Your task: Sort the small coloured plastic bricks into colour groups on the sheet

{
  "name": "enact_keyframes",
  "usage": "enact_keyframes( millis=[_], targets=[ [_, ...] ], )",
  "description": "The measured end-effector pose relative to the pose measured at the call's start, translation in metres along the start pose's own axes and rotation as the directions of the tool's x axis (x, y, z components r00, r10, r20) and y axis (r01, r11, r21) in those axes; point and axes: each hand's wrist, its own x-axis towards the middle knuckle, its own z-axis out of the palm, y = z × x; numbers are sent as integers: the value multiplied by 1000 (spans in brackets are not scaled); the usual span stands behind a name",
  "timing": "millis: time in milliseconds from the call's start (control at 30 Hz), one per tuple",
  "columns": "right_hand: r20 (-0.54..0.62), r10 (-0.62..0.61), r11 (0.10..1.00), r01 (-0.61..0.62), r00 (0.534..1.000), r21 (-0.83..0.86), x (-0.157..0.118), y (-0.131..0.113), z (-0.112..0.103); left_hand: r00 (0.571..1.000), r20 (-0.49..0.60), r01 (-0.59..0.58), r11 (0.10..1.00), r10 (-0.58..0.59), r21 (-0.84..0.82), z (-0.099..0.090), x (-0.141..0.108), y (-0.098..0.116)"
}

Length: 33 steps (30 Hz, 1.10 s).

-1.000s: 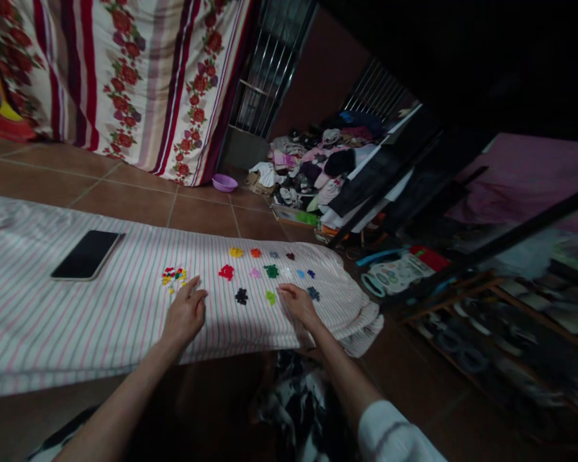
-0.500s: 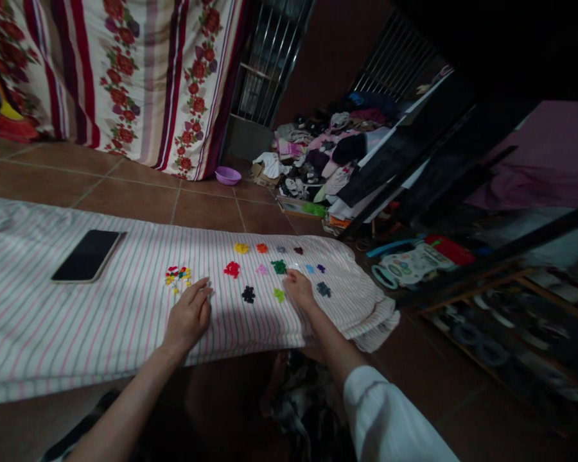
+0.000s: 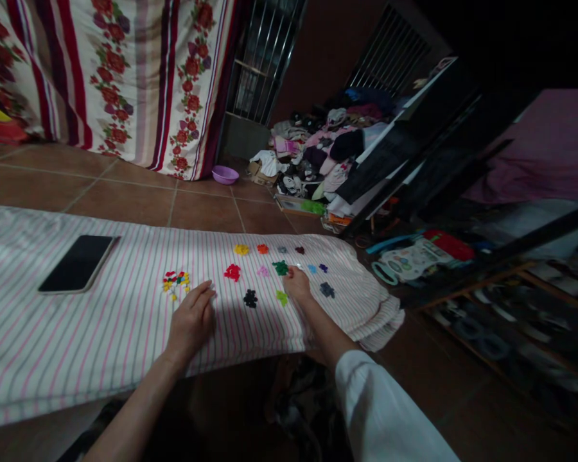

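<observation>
My right hand (image 3: 298, 285) is closed, its fingertips at the edge of a small dark green pile (image 3: 280, 267); whatever they grip is too small to make out. Light green pieces (image 3: 282, 297) lie just below it, pink ones (image 3: 262, 271) to its left. Curled over the striped cloth (image 3: 139, 333), my left hand (image 3: 191, 319) has its fingers drawn together, and anything in them cannot be told. Beside it is a mixed heap of red, yellow, white and green pieces (image 3: 176, 282). Red (image 3: 232, 273) and black (image 3: 250, 298) piles sit between the hands.
A phone (image 3: 77, 264) lies on the cloth at left. Yellow (image 3: 241, 249), orange (image 3: 262, 248) and dark grey (image 3: 327, 290) piles are among several others. Beyond, on the tiled floor, are a purple basin (image 3: 225, 174) and heaped clothes (image 3: 318, 151); a shelf (image 3: 486, 289) stands right.
My right fingertips have come slightly closer to the dark green pile. The left hand stays nearly in place, and the view has shifted a little.
</observation>
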Motion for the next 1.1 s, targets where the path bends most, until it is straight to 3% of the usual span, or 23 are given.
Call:
enact_keyframes(
  millis=[300, 933, 1100],
  targets=[
    [-27, -30, 999, 31, 999, 9, 5, 10, 2, 997, -2, 74, 997, -74, 3, -6, 3, -3],
    [66, -79, 997, 79, 995, 2, 21, 2, -1, 987, -16, 158, 987, -158, 17, -11, 9, -6],
    [124, -116, 993, 118, 985, -4, 20, 2, -11, 992, -25, 121, 992, -121, 24, -14, 10, -6]
  ],
)
